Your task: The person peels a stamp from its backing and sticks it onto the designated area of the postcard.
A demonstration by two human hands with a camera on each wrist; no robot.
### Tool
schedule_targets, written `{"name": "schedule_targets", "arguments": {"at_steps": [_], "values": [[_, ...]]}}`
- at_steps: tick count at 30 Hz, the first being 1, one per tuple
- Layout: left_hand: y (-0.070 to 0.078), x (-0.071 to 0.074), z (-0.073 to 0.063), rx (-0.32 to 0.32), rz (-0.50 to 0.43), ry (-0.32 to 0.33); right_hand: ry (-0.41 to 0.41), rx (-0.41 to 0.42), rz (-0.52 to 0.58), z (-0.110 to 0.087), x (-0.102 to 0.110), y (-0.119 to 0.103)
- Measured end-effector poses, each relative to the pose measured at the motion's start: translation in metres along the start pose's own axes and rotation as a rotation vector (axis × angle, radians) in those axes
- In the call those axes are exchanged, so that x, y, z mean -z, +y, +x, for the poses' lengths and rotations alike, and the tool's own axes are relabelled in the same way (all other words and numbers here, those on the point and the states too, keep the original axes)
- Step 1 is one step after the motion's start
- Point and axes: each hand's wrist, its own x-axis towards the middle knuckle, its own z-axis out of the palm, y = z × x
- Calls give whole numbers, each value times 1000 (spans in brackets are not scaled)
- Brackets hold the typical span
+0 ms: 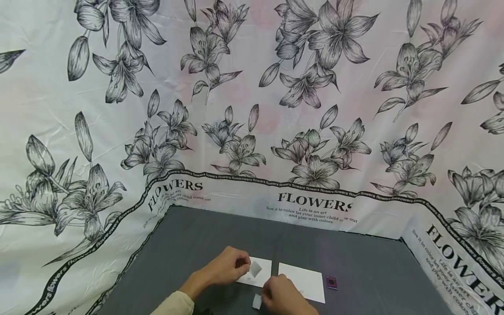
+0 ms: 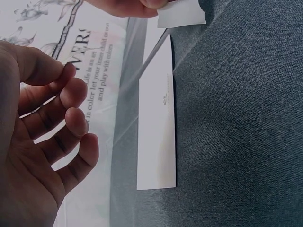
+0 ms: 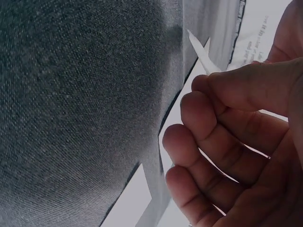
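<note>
My left hand [image 1: 230,264] pinches a small greyish, see-through square [image 1: 255,269] between thumb and forefinger, above the left white card [image 1: 264,280]. From the left wrist view the piece is barely visible, only a faint thin edge at the fingertips. The right hand [image 1: 282,294] holds a small white paper piece [image 1: 257,302] between thumb and forefinger. In the right wrist view this paper piece [image 3: 203,54] stands edge-on beyond the fingertips. A second white card [image 1: 305,282] lies to the right, partly covered by the right hand; faint small print shows near its lower edge.
Both cards lie on a dark grey cloth surface [image 1: 212,232]. A small purple square with a dark round middle [image 1: 331,282] is right of the right card. White fabric with printed flowers [image 1: 236,144] hangs behind and along both sides.
</note>
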Motion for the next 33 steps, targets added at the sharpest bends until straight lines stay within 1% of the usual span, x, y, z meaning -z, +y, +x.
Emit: {"name": "schedule_targets", "arguments": {"at_steps": [6, 9, 14, 17, 19, 21, 24, 27, 28, 29, 31, 33], "values": [[2, -1, 0, 10, 1, 8, -16, 1, -5, -2, 0, 0], [3, -1, -1, 11, 2, 9, -31, -10, 0, -1, -3, 1], [2, -2, -1, -1, 11, 13, -33, -26, -19, -1, -6, 1], [1, -2, -1, -8, 6, 10, -36, -34, -6, -2, -8, 3], [1, -2, -1, -12, 1, 10, -36, -29, 32, -1, -11, 8], [1, -3, -1, -11, -3, 8, -38, -18, 54, 0, -18, 18], [2, -3, -1, -4, -3, 8, -64, -18, 81, 3, -32, 37], [3, -2, -2, 4, -6, 5, -106, -39, 86, 6, -45, 54], [3, -2, -2, 6, -7, 5, -116, -48, 103, 7, -47, 57], [3, -2, -2, 7, -8, 5, -117, -42, 97, 8, -49, 60], [3, -2, -1, 9, -8, 5, -88, -8, 72, 9, -55, 68], [2, -2, -1, 7, -4, 6, -51, 39, 27, 9, -54, 68]]}}
